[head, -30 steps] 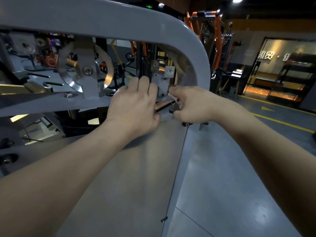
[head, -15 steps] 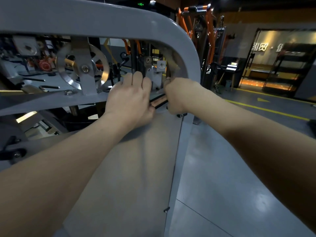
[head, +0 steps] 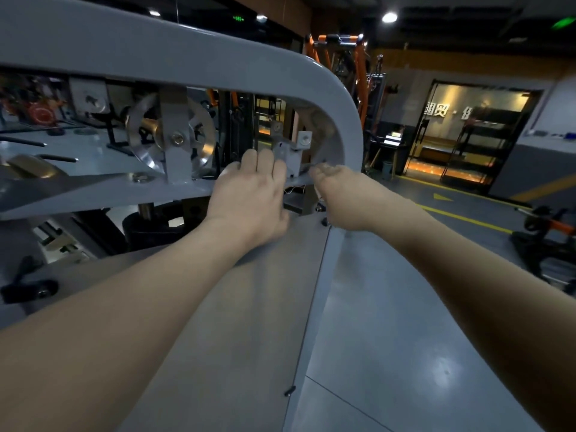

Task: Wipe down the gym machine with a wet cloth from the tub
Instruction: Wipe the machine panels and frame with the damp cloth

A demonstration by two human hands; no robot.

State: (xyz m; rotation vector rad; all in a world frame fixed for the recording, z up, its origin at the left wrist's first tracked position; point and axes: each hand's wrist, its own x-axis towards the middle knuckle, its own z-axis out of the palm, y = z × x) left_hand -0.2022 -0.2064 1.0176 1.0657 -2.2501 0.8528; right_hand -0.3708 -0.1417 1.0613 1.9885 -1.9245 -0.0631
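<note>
Grey metal gym machine bar (head: 187, 54) runs sideways above the flat left grip (head: 249, 194); right grip (head: 343, 198) curled, cannot tell on what

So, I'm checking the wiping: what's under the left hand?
The left hand lies over the machine's grey crossbar, fingertips beside the metal bracket. Anything pressed beneath the palm is covered.

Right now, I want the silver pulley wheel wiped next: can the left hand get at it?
Probably yes. The left hand rests on the grey crossbar just right of the pulley wheel, nothing visible between them; only the upright plate across the wheel's hub covers part of its face.
</note>
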